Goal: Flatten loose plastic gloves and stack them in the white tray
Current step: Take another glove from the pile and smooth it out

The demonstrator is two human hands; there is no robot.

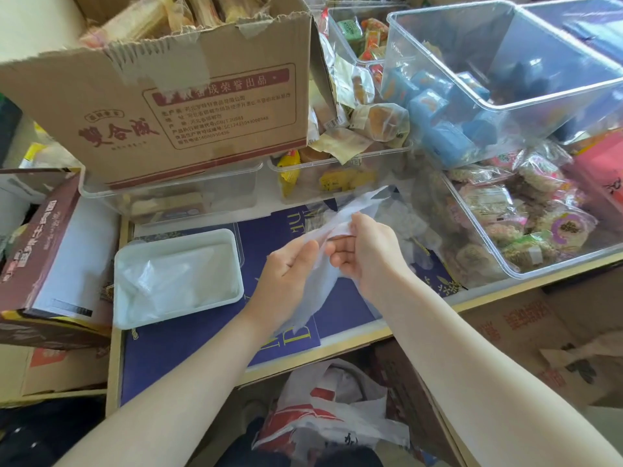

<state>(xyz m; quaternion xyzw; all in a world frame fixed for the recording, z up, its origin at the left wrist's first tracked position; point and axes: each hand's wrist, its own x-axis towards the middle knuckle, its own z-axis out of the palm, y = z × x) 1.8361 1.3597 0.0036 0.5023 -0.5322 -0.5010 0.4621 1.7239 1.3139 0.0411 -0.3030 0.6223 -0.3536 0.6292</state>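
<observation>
A thin clear plastic glove (320, 281) hangs in the air over the dark blue surface, stretched between both hands. My left hand (286, 274) pinches its lower part, and my right hand (367, 251) pinches its upper part, whose end (367, 200) trails up and away. The white tray (236, 264) lies to the left of my hands on the blue surface. Flattened clear gloves (175, 278) lie inside the tray. More loose crumpled gloves (404, 227) lie just right of my right hand.
A cardboard box (168, 106) stands on clear bins (168, 200) behind the tray. Clear bins of wrapped snacks (526, 230) crowd the right side. A brown box (43, 257) lies left of the tray. A plastic bag (330, 419) sits below the table edge.
</observation>
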